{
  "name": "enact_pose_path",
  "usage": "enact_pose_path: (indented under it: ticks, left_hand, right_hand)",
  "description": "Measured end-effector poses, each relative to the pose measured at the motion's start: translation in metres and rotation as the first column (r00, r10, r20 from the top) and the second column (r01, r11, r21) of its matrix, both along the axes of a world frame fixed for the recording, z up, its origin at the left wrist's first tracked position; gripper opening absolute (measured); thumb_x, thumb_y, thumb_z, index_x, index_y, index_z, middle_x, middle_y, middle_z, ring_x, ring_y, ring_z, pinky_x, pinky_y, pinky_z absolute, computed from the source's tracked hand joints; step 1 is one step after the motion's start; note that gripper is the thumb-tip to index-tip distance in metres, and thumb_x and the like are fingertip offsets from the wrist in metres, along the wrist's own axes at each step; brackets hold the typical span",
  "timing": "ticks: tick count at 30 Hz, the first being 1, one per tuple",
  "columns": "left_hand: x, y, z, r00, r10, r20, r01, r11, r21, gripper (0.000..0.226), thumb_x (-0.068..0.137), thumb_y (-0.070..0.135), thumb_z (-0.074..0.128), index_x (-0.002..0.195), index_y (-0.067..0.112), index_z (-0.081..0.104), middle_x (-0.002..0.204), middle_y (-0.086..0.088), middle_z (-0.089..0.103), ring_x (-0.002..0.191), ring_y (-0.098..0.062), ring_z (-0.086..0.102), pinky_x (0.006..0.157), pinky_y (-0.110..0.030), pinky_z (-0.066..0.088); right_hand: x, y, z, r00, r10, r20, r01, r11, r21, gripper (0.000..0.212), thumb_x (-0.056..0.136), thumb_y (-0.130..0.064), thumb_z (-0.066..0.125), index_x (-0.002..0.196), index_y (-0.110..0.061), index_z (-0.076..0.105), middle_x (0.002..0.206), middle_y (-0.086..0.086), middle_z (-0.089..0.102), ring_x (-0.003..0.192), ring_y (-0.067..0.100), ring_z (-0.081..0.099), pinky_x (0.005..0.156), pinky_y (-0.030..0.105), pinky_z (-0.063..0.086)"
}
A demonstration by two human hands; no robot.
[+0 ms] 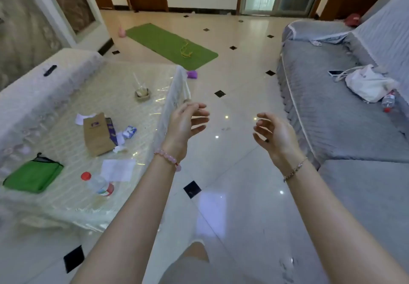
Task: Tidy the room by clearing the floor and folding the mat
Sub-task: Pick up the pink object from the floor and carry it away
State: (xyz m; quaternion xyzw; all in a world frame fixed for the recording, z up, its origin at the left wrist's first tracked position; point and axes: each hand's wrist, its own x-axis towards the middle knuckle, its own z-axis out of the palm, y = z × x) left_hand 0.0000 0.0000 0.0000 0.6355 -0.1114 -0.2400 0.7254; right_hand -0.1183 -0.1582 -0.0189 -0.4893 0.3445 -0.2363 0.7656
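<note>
The person stands between the low table (99,89) and the grey sofa (321,89), both arms stretched forward, with nothing in either hand. The left hand (184,124) and the right hand (274,133) hang in the air with palms turned roughly inward, fingers loosely spread and a little curled, gripping nothing.

The green mat (168,42) lies flat on the tiled floor (232,111) well ahead, far beyond the fingertips and past the far end of the table. On it sits a tangle of yellow cord (186,50), perhaps a skipping rope, though it is too small from here to be sure. A purple object (192,74) rests just off the mat's near corner and a pink one (121,32) at its far corner.

The step in hand looks like the walk over to the mat. To do it well, I would clear first: lift the cord off, gather the purple and pink pieces, then take one short edge with both hands and fold, matching the corners so it lies square.
</note>
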Motion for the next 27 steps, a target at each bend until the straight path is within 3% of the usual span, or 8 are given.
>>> enact_pose_path:
  ticks: [8, 14, 19, 27]
  left_hand:
    - [0.073, -0.053, -0.022, 0.998, -0.006, -0.063, 0.007, 1.0, 0.015, 0.022, 0.097, 0.015, 0.042, 0.089, 0.014, 0.062, 0.077, 0.001, 0.064, 0.073, -0.013, 0.063, 0.07, -0.025, 0.052]
    - [0.167, -0.12, -0.027, 0.995, -0.029, -0.092, 0.033, 0.999, 0.042, 0.022, 0.098, 0.015, 0.042, 0.089, 0.014, 0.062, 0.075, 0.003, 0.064, 0.072, -0.012, 0.062, 0.072, -0.025, 0.051]
    - [0.237, -0.175, -0.019, 0.996, -0.084, -0.027, 0.086, 0.993, 0.081, 0.02, 0.097, 0.014, 0.042, 0.099, 0.008, 0.061, 0.075, 0.003, 0.064, 0.071, -0.01, 0.062, 0.067, -0.02, 0.051]
    - [0.326, -0.252, -0.029, 0.995, -0.083, -0.064, 0.09, 0.989, 0.115, 0.02, 0.097, 0.013, 0.041, 0.095, 0.011, 0.061, 0.076, 0.002, 0.063, 0.071, -0.011, 0.061, 0.067, -0.02, 0.05]
  right_hand:
    - [0.073, -0.051, -0.021, 0.998, 0.03, -0.051, -0.028, 0.999, 0.041, 0.015, 0.091, -0.021, 0.052, 0.084, -0.018, 0.065, 0.065, -0.005, 0.057, 0.07, 0.012, 0.059, 0.07, 0.027, 0.05]
    - [0.161, -0.11, -0.022, 0.996, 0.018, -0.089, -0.015, 1.0, 0.026, 0.016, 0.091, -0.02, 0.051, 0.084, -0.017, 0.065, 0.067, -0.005, 0.058, 0.074, 0.014, 0.059, 0.079, 0.03, 0.051]
    - [0.242, -0.162, -0.011, 0.994, 0.044, -0.104, -0.044, 0.999, 0.003, 0.015, 0.091, -0.02, 0.051, 0.088, -0.017, 0.066, 0.068, -0.005, 0.059, 0.072, 0.013, 0.058, 0.083, 0.033, 0.051]
    - [0.331, -0.242, -0.026, 0.992, 0.057, -0.11, -0.054, 0.998, 0.028, 0.015, 0.091, -0.02, 0.051, 0.088, -0.017, 0.065, 0.07, -0.005, 0.058, 0.073, 0.013, 0.058, 0.081, 0.031, 0.05]
